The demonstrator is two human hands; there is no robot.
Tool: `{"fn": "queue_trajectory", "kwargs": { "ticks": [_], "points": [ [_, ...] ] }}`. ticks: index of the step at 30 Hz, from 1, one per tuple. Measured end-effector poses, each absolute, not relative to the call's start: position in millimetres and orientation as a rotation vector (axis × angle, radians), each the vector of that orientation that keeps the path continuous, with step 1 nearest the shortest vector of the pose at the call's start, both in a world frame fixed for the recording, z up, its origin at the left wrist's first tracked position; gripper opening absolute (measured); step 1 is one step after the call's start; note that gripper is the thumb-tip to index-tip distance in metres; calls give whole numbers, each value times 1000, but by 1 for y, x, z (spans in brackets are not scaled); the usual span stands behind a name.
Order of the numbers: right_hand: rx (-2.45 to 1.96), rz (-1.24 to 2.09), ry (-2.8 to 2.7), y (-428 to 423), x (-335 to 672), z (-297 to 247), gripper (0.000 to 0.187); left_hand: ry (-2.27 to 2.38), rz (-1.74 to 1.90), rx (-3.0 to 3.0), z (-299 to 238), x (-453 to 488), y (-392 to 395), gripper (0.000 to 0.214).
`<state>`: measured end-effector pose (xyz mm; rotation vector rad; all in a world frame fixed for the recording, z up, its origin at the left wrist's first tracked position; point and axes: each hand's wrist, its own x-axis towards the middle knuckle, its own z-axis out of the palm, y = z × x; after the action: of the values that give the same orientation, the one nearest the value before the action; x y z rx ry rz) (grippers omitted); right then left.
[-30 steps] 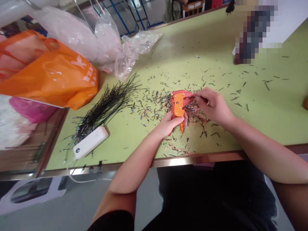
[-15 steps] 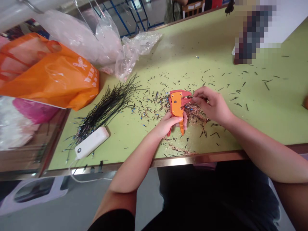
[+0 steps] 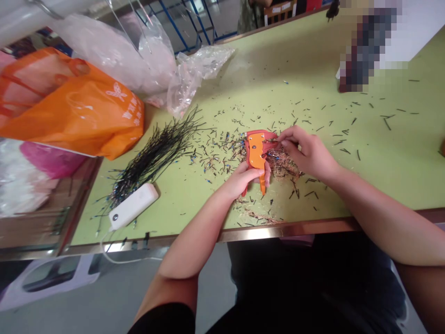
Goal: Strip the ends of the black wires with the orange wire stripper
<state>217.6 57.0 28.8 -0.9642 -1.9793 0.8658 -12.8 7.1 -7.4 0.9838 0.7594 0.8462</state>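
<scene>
My left hand [image 3: 243, 181] is wrapped round the handles of an orange and red wire stripper [image 3: 256, 150], held upright over the table. Closed in a pinch, my right hand [image 3: 311, 155] is at the right side of the stripper's jaws. A thin dark wire [image 3: 272, 140] runs from its fingertips into the jaws; most of it is hidden. Beneath the tool lies a heap of copper-coloured strands [image 3: 285, 166] mixed with black scraps. To the left is a bundle of black wires [image 3: 156, 150], some with blue ends.
A white power bank [image 3: 134, 206] with a white cable lies by the front edge of the green table [image 3: 194, 211]. An orange bag [image 3: 86, 106] and clear plastic bags [image 3: 184, 79] stand at the left and back. Short black offcuts [image 3: 344, 132] are scattered rightward.
The stripper's red jaws, spread apart before, are now closer together around the wire. Both hands have stayed nearly in place.
</scene>
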Motion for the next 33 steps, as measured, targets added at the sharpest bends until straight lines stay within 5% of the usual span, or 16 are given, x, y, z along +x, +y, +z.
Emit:
{"fn": "queue_trajectory", "kwargs": {
  "ticks": [33],
  "points": [
    [-976,982,-1916,55,215,26,16,829,895,1036,-13,-2,4,34]
  ]
}}
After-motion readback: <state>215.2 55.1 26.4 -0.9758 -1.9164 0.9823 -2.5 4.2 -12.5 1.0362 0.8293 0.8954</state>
